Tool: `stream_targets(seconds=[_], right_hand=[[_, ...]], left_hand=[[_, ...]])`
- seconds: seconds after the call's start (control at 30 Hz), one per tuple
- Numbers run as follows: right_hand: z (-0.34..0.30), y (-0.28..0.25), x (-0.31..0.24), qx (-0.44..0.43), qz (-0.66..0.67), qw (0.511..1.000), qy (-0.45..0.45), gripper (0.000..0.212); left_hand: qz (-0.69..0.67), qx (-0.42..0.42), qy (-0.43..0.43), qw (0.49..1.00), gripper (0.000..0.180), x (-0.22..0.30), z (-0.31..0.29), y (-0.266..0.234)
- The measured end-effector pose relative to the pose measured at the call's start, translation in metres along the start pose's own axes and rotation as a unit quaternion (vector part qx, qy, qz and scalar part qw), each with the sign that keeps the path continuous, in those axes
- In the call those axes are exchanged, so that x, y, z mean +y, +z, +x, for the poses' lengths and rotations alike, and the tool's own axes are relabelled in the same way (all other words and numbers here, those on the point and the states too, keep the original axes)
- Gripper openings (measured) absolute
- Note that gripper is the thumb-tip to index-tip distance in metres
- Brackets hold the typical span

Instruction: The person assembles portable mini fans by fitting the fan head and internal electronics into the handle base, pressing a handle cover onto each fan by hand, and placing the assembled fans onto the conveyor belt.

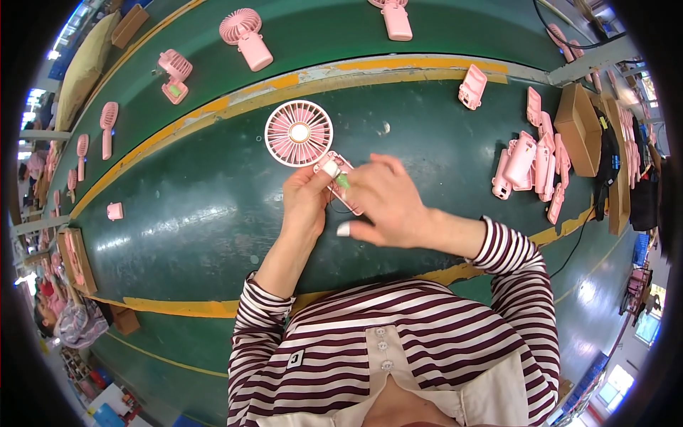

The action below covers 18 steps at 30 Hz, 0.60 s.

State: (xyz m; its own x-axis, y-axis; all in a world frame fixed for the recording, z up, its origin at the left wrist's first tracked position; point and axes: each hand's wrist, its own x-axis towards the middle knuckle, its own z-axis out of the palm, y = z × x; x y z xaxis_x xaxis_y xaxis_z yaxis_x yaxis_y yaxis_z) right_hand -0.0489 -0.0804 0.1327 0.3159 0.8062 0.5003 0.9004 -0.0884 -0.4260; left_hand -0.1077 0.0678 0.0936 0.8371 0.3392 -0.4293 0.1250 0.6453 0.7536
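A pink handheld fan [299,133] lies face up, its round grille away from me. Its handle [353,206] is opened, with a green part [343,181] and thin dark wires inside. My left hand [307,203] is closed around the handle just below the grille, the thumb on top. Over the green part, my right hand [391,203] has its fingertips bent down and its thumb spread apart, no grip showing; the palm side is hidden. White coverings wrap both thumb tips.
Pink handle shells [523,160] are piled at right beside a cardboard box [578,128]. One shell [472,87] lies near the far ledge. A small pink piece [114,211] is at left. Several pink fans [245,39] lie on the green surface beyond the yellow-edged ledge [284,85].
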Motion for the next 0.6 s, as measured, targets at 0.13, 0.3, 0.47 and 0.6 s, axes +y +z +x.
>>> stream_targets(seconds=[0.13,0.3,0.47,0.6], right_hand=[[-0.009,0.025,0.006,0.081,-0.094,0.991,-0.057,0.026],[-0.010,0.021,0.013,0.149,-0.043,0.986,0.063,0.021],[-0.005,0.020,-0.002,0.164,0.021,0.985,0.057,0.033],[-0.008,0.027,-0.009,0.088,-0.003,0.995,0.042,0.045]], left_hand=[[0.017,0.003,-0.001,1.000,0.017,0.006,-0.003,0.002],[0.039,0.009,0.015,0.999,0.020,0.004,-0.004,-0.001],[0.016,0.013,0.044,0.999,0.019,0.002,-0.006,-0.006],[-0.017,0.019,0.051,0.998,0.015,0.000,-0.006,-0.004]])
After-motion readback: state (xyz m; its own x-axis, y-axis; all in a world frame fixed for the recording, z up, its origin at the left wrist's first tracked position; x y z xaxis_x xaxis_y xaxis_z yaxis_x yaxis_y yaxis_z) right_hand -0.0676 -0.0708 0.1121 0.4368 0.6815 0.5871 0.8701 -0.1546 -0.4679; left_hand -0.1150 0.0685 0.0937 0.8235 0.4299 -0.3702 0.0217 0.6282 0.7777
